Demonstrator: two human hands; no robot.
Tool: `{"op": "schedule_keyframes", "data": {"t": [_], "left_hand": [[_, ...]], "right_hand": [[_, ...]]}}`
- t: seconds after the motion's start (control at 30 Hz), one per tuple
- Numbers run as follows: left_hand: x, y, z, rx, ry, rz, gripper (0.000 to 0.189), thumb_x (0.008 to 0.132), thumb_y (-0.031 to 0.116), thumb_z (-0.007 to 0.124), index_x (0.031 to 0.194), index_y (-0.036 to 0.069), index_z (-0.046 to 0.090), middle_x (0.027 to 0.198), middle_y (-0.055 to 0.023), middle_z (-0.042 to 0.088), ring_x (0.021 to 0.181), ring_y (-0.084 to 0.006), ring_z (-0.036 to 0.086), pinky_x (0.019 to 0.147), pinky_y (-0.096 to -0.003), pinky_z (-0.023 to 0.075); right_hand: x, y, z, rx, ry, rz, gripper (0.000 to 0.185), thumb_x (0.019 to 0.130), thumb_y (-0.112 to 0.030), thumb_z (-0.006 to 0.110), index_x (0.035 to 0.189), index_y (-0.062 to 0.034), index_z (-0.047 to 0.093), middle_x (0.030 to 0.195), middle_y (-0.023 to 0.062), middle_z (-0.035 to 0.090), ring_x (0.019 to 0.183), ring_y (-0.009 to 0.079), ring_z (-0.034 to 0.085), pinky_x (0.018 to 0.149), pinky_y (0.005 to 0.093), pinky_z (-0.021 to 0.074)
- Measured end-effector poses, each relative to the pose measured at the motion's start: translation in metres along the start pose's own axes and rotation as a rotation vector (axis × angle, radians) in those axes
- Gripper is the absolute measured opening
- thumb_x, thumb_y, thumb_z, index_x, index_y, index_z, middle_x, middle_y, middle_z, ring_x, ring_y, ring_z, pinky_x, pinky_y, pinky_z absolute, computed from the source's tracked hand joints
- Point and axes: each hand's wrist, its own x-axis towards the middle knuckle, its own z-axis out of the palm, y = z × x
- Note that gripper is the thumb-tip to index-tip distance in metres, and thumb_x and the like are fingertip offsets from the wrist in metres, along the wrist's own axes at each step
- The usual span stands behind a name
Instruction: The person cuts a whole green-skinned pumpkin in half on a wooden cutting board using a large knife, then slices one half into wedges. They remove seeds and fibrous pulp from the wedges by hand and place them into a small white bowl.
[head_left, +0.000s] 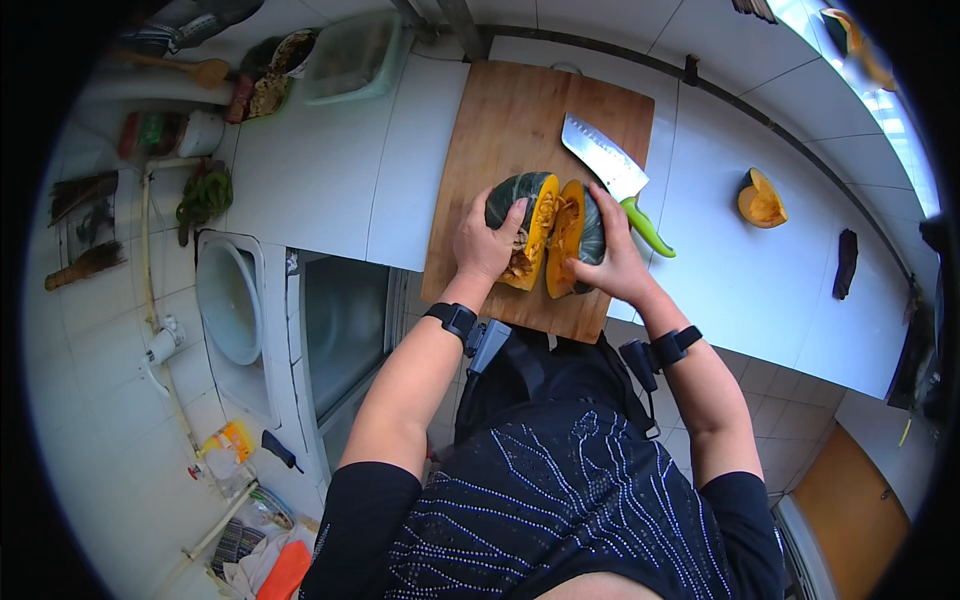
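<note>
Two pieces of a green-skinned pumpkin stand on a wooden cutting board, their orange, seedy cut faces turned towards each other. My left hand holds the left pumpkin piece, thumb over its cut edge. Around the right pumpkin piece is my right hand, its thumb low on the near side. A cleaver with a green handle lies just beyond my right hand, its blade on the board and its handle over the board's right edge.
Another pumpkin chunk rests on the white counter at the right, with a dark elongated item farther along. A lidded plastic container is at the back left. Green peppers lie near the sink basin.
</note>
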Motion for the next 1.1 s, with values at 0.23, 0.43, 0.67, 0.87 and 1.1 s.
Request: {"op": "schedule_keyframes", "data": {"t": [0.23, 0.43, 0.67, 0.87, 1.1], "left_hand": [[0.022, -0.005, -0.011, -0.072, -0.221, -0.188, 0.087, 0.082, 0.067, 0.064, 0.134, 0.000, 0.053, 0.128, -0.0256, 0.060, 0.119, -0.0372, 0.057, 0.101, -0.0409, 0.0456], [0.014, 0.011, -0.014, 0.232, -0.359, 0.028, 0.099, 0.074, 0.052, 0.080, 0.147, 0.002, 0.036, 0.139, -0.0252, 0.050, 0.131, -0.0344, 0.049, 0.110, -0.0412, 0.0386], [0.018, -0.017, -0.039, -0.746, -0.328, -0.503, 0.066, 0.083, 0.027, 0.076, 0.134, -0.004, 0.048, 0.123, -0.0158, 0.060, 0.109, -0.0228, 0.062, 0.094, -0.0342, 0.0512], [0.004, -0.048, -0.068, -0.925, -0.188, -0.569, 0.062, 0.084, 0.030, 0.073, 0.130, -0.004, 0.049, 0.121, -0.0151, 0.061, 0.109, -0.0230, 0.062, 0.094, -0.0343, 0.0507], [0.020, -0.038, -0.071, -0.686, -0.145, -0.493, 0.077, 0.077, 0.025, 0.082, 0.137, -0.006, 0.044, 0.122, -0.0179, 0.061, 0.107, -0.0229, 0.063, 0.093, -0.0330, 0.0517]], "right_hand": [[-0.010, 0.010, -0.016, 0.019, -0.058, 0.078, 0.110, 0.073, -0.032, 0.081, 0.157, -0.0115, 0.013, 0.155, 0.0205, 0.025, 0.145, 0.0342, 0.027, 0.120, 0.0412, 0.0241], [-0.025, 0.005, -0.017, 0.159, 0.073, 0.280, 0.103, 0.080, -0.026, 0.079, 0.157, -0.0071, 0.012, 0.150, 0.0226, 0.035, 0.140, 0.0325, 0.037, 0.116, 0.0404, 0.0316], [-0.003, -0.004, -0.026, 0.250, 0.038, 0.312, 0.090, 0.078, -0.012, 0.071, 0.154, -0.0069, 0.023, 0.143, 0.0215, 0.045, 0.134, 0.0314, 0.046, 0.113, 0.0394, 0.0380], [0.010, -0.012, -0.043, 0.177, -0.008, 0.319, 0.089, 0.077, -0.011, 0.069, 0.154, -0.0090, 0.026, 0.141, 0.0215, 0.046, 0.133, 0.0328, 0.047, 0.112, 0.0393, 0.0388], [0.023, -0.025, -0.062, 0.036, 0.034, 0.305, 0.090, 0.074, -0.009, 0.070, 0.153, -0.0082, 0.028, 0.141, 0.0213, 0.046, 0.132, 0.0348, 0.048, 0.110, 0.0403, 0.0414]]}}
